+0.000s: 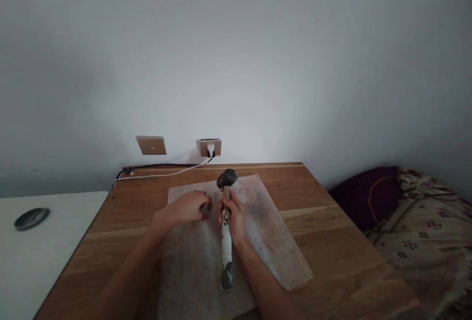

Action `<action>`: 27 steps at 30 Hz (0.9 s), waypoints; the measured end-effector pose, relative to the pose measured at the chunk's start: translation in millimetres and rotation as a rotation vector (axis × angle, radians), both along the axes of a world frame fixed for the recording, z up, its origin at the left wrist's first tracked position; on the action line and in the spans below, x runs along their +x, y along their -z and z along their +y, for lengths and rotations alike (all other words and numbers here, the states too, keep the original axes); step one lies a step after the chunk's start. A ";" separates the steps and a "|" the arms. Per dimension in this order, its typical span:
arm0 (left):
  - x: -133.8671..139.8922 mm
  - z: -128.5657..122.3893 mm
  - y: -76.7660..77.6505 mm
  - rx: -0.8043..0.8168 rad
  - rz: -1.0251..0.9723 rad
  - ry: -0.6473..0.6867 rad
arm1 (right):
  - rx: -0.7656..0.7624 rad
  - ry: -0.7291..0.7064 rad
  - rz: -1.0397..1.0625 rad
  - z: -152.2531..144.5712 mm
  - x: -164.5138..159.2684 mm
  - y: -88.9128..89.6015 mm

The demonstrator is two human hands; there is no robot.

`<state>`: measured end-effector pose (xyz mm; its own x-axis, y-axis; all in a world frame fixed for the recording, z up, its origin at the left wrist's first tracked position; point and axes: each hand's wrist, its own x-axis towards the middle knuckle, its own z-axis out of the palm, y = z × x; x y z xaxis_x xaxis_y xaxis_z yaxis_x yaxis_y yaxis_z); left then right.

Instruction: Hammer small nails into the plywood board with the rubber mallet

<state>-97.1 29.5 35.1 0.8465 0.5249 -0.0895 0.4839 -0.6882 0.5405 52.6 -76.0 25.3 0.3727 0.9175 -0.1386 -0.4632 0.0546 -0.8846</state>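
My right hand [236,214] is closed round the upper handle of a hammer [226,244]. The hammer's dark, rounded head points away from me, and its worn white handle, blackened at the butt, points back towards me. Left of the hammer, my left hand [190,206] is over the board with its fingers curved and a gap between thumb and fingertips. I see nothing in that hand, and it is apart from the hammer. Beneath both hands lies a scuffed, greyish wooden board [191,271].
The board rests on a brown wooden table [324,241] against a wall. White and black cables [162,175] run along its back edge to a wall socket [209,147]. A white surface [70,251] with a dark round object [32,218] adjoins at left; patterned fabric [424,231] lies at right.
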 end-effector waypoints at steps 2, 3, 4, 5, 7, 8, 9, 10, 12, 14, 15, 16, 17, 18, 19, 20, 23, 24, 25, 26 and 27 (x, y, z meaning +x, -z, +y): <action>0.9 -0.9 -1.0 0.003 0.014 0.016 | 0.002 0.000 0.001 -0.1 -0.3 -0.3; 1.3 -1.2 -1.9 0.003 0.020 0.028 | 0.001 0.000 0.000 -0.1 -0.4 -0.5; 1.7 -1.5 -3.0 0.000 0.018 0.031 | -0.001 0.000 -0.003 -0.1 -0.4 -0.7; 2.0 -1.7 -4.0 -0.003 0.009 0.036 | -0.003 0.000 -0.006 -0.1 -0.4 -0.8; 2.7 -2.3 -5.7 -0.013 -0.020 0.053 | -0.003 0.003 -0.015 0.0 -0.3 -0.9; 3.0 -2.7 -6.2 -0.022 -0.036 0.060 | -0.003 0.004 -0.019 0.1 -0.2 -0.8; 3.2 -3.0 -6.3 -0.030 -0.050 0.063 | -0.002 0.007 -0.025 0.1 -0.3 -0.7; 3.4 -3.2 -6.0 -0.038 -0.061 0.061 | 0.000 0.009 -0.033 0.0 -0.4 -0.5; 3.5 -3.1 -4.4 -0.050 -0.065 0.053 | 0.008 0.008 -0.054 -0.3 -0.8 -0.3; 3.5 -2.4 -2.2 -0.054 -0.061 0.049 | 0.017 0.007 -0.070 -0.9 -1.5 -0.2; 3.5 -2.0 -1.3 -0.058 -0.058 0.050 | 0.022 0.006 -0.076 -1.3 -1.9 -0.1; 3.4 -1.7 -0.6 -0.063 -0.056 0.049 | 0.026 0.004 -0.079 -1.5 -2.2 0.1; 3.5 -1.5 -0.2 -0.066 -0.054 0.047 | 0.027 0.001 -0.083 -1.8 -2.4 0.4; 3.6 -1.5 -0.1 -0.065 -0.059 0.042 | 0.027 -0.003 -0.087 -1.9 -2.5 0.7; 3.7 -1.6 -0.3 -0.066 -0.065 0.037 | 0.028 -0.007 -0.090 -1.9 -2.5 1.0; 4.0 -1.8 -0.5 -0.068 -0.071 0.033 | 0.028 -0.010 -0.091 -1.8 -2.4 1.2; 4.9 -2.2 -1.1 -0.066 -0.091 0.017 | 0.025 -0.001 -0.079 -1.2 -2.0 1.1; 5.3 -2.2 -1.1 -0.062 -0.093 0.012 | 0.021 0.005 -0.074 -0.9 -1.8 0.8; 5.5 -2.2 -1.1 -0.056 -0.091 0.009 | 0.016 0.011 -0.071 -0.7 -1.7 0.5; 5.7 -2.0 -0.9 -0.051 -0.089 0.006 | 0.011 0.016 -0.068 -0.5 -1.7 0.1; 5.8 -1.9 -0.8 -0.050 -0.089 0.006 | 0.007 0.018 -0.066 -0.4 -1.6 -0.1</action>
